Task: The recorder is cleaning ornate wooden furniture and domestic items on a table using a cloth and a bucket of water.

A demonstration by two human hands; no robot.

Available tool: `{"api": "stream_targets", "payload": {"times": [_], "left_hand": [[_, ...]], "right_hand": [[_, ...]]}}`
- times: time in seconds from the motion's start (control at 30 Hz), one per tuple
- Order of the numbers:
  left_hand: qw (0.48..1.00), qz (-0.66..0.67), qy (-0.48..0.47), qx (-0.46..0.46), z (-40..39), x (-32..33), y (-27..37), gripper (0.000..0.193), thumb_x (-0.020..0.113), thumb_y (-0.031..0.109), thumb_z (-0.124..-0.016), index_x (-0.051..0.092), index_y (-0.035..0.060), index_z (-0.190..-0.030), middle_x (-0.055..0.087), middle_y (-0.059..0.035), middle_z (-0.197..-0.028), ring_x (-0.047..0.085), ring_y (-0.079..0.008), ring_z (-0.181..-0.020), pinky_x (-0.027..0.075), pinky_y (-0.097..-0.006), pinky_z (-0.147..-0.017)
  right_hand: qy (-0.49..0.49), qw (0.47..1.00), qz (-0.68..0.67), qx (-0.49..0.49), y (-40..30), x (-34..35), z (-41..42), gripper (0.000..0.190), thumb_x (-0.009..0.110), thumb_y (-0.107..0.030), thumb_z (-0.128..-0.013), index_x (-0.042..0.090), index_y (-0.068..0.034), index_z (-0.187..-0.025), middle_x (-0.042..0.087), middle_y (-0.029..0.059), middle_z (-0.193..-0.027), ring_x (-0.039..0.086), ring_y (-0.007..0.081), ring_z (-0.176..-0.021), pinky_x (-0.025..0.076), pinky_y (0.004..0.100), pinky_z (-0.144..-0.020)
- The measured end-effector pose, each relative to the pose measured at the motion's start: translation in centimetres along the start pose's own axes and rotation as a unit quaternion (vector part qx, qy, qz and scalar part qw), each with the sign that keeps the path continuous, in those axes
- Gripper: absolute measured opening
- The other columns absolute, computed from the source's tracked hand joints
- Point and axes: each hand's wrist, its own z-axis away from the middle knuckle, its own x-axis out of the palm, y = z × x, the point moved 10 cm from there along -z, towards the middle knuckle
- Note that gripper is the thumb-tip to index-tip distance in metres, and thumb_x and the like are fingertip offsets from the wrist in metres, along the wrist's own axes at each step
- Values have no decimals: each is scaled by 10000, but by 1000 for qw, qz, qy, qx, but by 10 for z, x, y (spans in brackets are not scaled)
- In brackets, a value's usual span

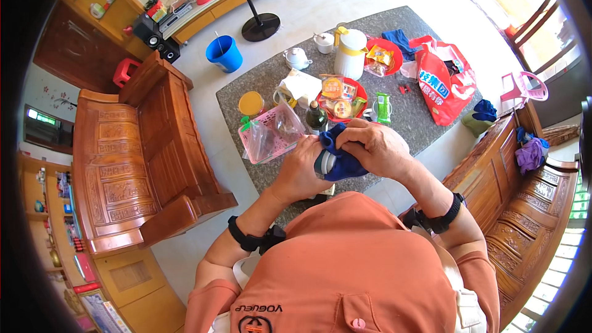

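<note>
My left hand (300,171) is closed around a cylindrical container (325,163) with a pale ring and a dark green part, tilted over the table's near edge. My right hand (377,148) pinches a dark blue cloth (347,166) that wraps around the container's side. Just beyond my hands stands a dark glass bottle (316,118) with a cork-like top. A pink plastic basket (249,148) with clear bags lies left of it. Behind the bottle is a red plate (362,94) of packaged snacks; a cup (387,115) with a green packet on it is beside the plate.
The stone-topped table (277,55) also bears a white thermos jug (350,58), a white teapot (297,59), a yellow-lidded jar (251,103) and a red bag (446,81). Carved wooden benches (157,120) flank it. A blue bucket (225,55) and a fan base (261,27) stand beyond.
</note>
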Motion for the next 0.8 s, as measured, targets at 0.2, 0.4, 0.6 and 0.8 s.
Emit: {"api": "stream_targets", "payload": {"times": [0.2,0.4,0.6,0.8], "left_hand": [[990,137,18,-34,2,-8,-3,750,835,173,-526,512,17,-1185,554,-143,-1125,556,-273,-1052,439,-364,-924],[898,399,61,-175,6,11,-44,691,828,151,-590,513,-4,-1185,597,-80,-1088,567,-141,-985,457,-305,-881],[854,466,22,-230,4,19,-56,608,804,137,-677,513,-20,-1186,604,-39,-1070,572,-106,-966,471,-259,-866],[931,304,5,-203,-2,23,-45,623,823,204,-588,560,13,-1119,640,-82,-987,615,-177,-920,489,-318,-809]], "right_hand": [[-30,973,-199,109,27,5,4,96,576,-93,-854,633,-63,-925,613,57,-871,585,152,-814,460,283,-751],[-16,944,-290,157,37,14,15,115,580,-87,-861,630,-14,-934,614,27,-812,549,76,-776,452,257,-719],[-19,945,-285,163,38,19,30,127,581,-58,-830,638,-11,-932,624,50,-810,564,101,-767,455,259,-704],[107,983,-138,61,4,-23,20,164,600,-48,-792,639,-33,-951,616,93,-887,620,217,-780,483,305,-692]]}}
